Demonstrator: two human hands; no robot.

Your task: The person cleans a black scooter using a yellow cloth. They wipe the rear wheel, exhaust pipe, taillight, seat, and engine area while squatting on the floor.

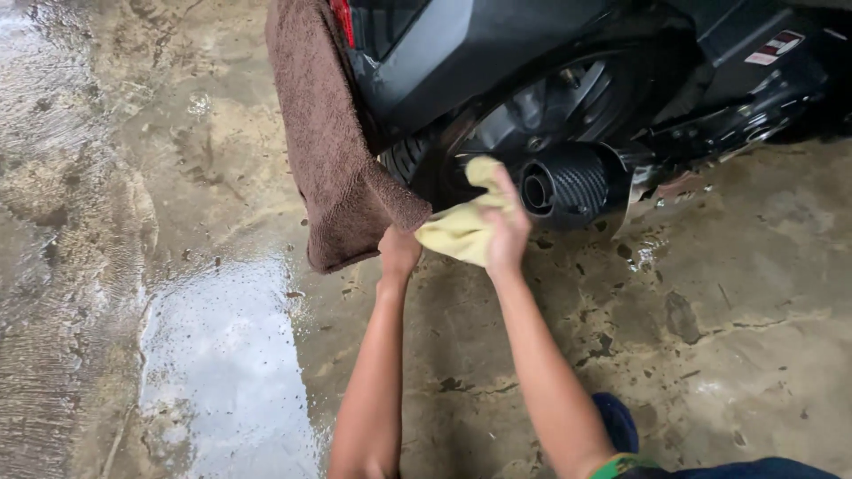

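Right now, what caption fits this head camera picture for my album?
Both hands, left and right, press a yellow cloth by a motorcycle's exhaust.

Cloth (pixel 461 232): pale yellow, plain. Towel (pixel 333 133): dull brown, plain, looped pile texture. Bike body (pixel 479 44): dark grey to black, glossy. Tail light (pixel 342 19): red. Exhaust (pixel 568 184): black with carbon-weave check pattern, silver-grey rim at the mouth. Sticker (pixel 774 47): white with red edge. Wheel (pixel 550 106): black. Tyre (pixel 404 158): black, ribbed tread. Floor (pixel 728 293): tan-beige concrete, dark blotches and specks, wet patch (pixel 226 364) reflecting pale grey-white. Clothing at lower right (pixel 710 466): dark blue, with a green band.
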